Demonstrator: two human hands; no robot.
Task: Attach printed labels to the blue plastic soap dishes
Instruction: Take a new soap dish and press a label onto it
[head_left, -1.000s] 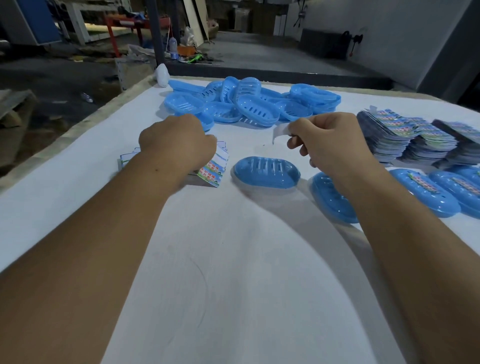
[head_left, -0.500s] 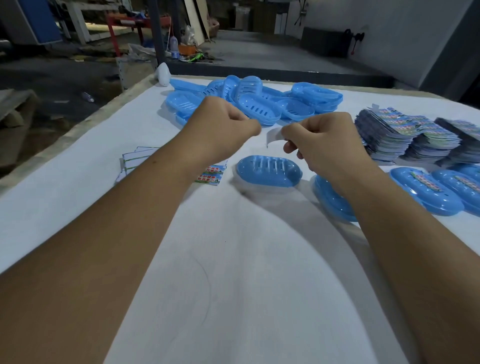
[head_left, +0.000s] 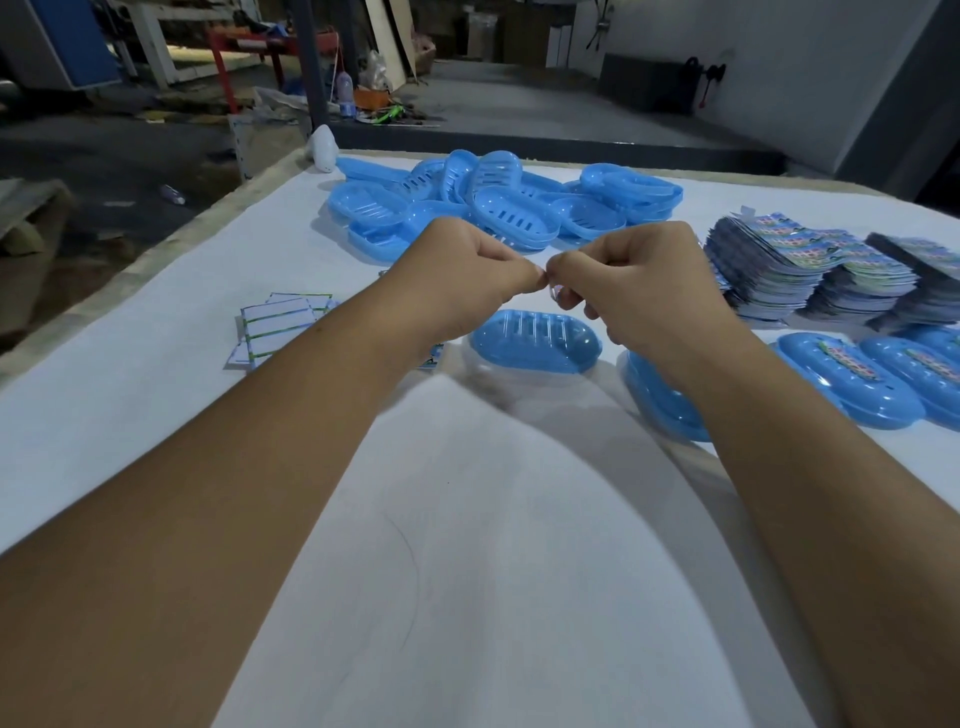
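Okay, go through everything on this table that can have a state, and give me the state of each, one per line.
left hand: pinching the label
right hand: pinching the label
label: held above the dish, mostly hidden
nearest soap dish: unlabelled
soap dishes at right: labelled
far pile of dishes: unlabelled, jumbled
label stacks: fanned

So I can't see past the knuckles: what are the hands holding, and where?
A small label, mostly hidden, pinched at its edge between both hands' fingertips, left hand, right hand.
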